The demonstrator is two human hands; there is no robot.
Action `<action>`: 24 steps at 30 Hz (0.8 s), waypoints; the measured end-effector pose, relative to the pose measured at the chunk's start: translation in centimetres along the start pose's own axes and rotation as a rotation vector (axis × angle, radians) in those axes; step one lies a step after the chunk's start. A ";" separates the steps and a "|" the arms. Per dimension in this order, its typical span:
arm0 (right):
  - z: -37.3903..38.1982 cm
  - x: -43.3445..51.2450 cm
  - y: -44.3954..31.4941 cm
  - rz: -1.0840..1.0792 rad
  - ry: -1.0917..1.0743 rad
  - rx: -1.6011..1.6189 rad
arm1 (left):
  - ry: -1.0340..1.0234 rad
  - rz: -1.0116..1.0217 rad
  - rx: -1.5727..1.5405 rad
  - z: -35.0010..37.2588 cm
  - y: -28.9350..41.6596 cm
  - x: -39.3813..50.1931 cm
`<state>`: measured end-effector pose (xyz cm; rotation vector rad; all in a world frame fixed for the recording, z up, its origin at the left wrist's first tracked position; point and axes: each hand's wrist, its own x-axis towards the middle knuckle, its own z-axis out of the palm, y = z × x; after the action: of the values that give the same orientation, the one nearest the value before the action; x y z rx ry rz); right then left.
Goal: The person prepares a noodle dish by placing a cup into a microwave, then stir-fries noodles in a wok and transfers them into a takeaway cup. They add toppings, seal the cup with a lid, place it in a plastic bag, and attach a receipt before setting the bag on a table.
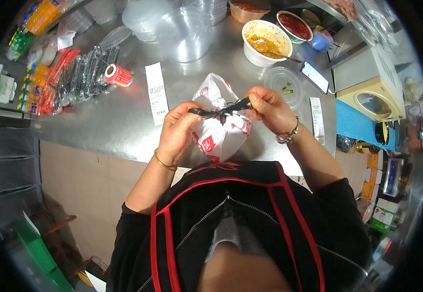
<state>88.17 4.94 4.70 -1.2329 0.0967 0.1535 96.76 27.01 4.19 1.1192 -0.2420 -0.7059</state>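
Observation:
A white plastic bag [220, 140] with red print stands at the front of the steel table, its neck gathered at the top. Around that neck runs a black plastic strip [224, 112], crossed or knotted in the middle. My left hand [178, 129] pinches one end of the strip between thumb and fingers. On the other side, my right hand [270, 109] grips the opposite end, so the strip is spread between both hands. What the bag holds is hidden.
Paper receipts [156, 93] [317, 120] flank the bag. Behind stand clear plastic tubs [186, 36], a white food tub [266, 43] with a spoon, and a phone [314, 77]. Wrapped black utensils [84, 78] and a red label roll [118, 75] lie left; a plastic lid [272, 82] holds green scraps.

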 end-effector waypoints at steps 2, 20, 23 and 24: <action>0.4 0.0 0.1 0.069 -0.014 0.239 | -0.019 -0.063 -0.111 0.1 0.7 0.1; -1.4 -1.0 -0.4 -0.041 0.207 0.634 | 0.087 -0.069 -0.518 -3.2 3.2 -0.1; 0.3 -0.4 -3.1 -0.019 -0.008 0.295 | -0.191 0.024 -0.005 0.1 4.4 1.2; 1.1 0.0 -3.6 -0.014 -0.066 0.202 | -0.220 0.055 0.110 1.7 3.8 1.7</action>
<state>88.79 4.82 8.45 -1.0263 0.0448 0.1682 98.69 25.62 8.01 1.1344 -0.5018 -0.7749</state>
